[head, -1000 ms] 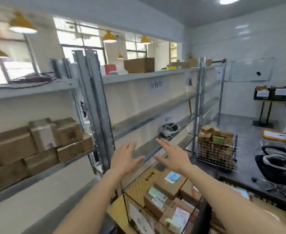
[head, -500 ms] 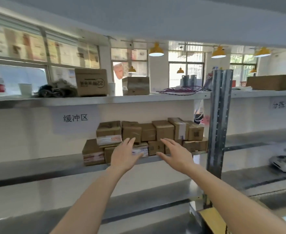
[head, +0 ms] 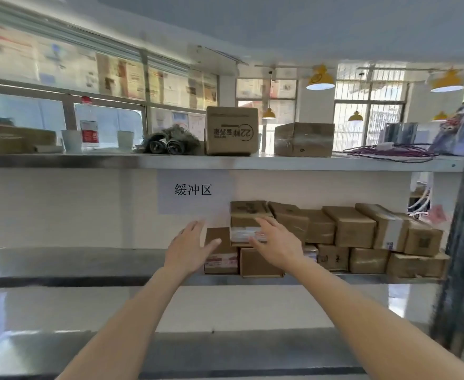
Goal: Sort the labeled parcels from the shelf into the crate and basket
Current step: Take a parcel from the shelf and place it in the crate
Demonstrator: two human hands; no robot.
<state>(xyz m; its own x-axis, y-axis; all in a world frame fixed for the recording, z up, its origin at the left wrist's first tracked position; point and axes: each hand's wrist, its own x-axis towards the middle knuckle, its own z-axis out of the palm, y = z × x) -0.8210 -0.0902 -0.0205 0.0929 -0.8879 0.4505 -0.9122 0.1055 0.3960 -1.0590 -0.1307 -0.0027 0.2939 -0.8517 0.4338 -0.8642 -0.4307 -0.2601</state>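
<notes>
Several brown cardboard parcels (head: 348,229) with white labels are stacked in two rows on the middle metal shelf (head: 88,263). My left hand (head: 188,246) is open, fingers apart, just left of the lowest end parcel (head: 221,257). My right hand (head: 276,242) is open in front of the upper left parcel (head: 248,215), over its label; I cannot tell if it touches. Both hands hold nothing. The crate and basket are out of view.
The top shelf (head: 252,161) carries a printed carton (head: 232,130), a taped box (head: 303,139), a bottle (head: 89,127), cups and cables. A dark steel upright (head: 461,242) stands at the right. A paper sign (head: 193,190) hangs behind the parcels.
My view has swung left from the basket and crate to the parcel shelf. Both open hands have come closer to the left end of the stack.
</notes>
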